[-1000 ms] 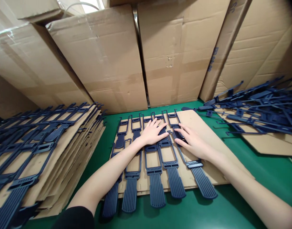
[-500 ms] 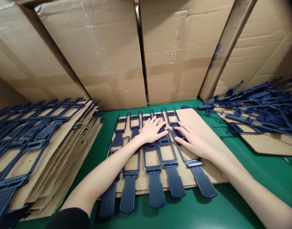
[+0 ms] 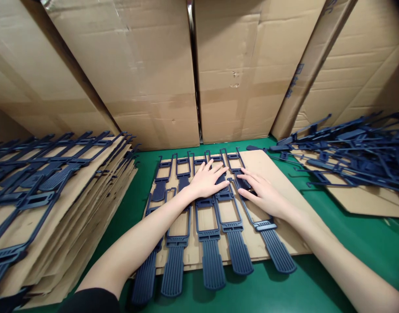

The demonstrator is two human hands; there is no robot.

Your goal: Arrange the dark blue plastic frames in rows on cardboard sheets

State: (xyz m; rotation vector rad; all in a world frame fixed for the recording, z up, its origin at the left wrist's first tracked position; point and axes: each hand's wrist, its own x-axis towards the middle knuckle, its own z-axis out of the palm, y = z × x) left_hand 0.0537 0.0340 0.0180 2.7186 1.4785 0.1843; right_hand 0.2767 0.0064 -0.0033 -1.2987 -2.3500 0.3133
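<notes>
The left hand lay across the blue frames, fingers spread, grasping nothing; the right hand parted its fingers over the rightmost frames, grip unclear.

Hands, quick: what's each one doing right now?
Left hand: open, spread over dark blue pieces on the cardboard sheet.
Right hand: open, at the sheet's rightmost pieces; contact unclear.

Standing across the back of a green tabletop, a row of large cardboard boxes. Between the middle two, a narrow dark gap. Right of it, a band of tape under a small scuffed patch; farther right, blue printing on a narrow cardboard face.
</notes>
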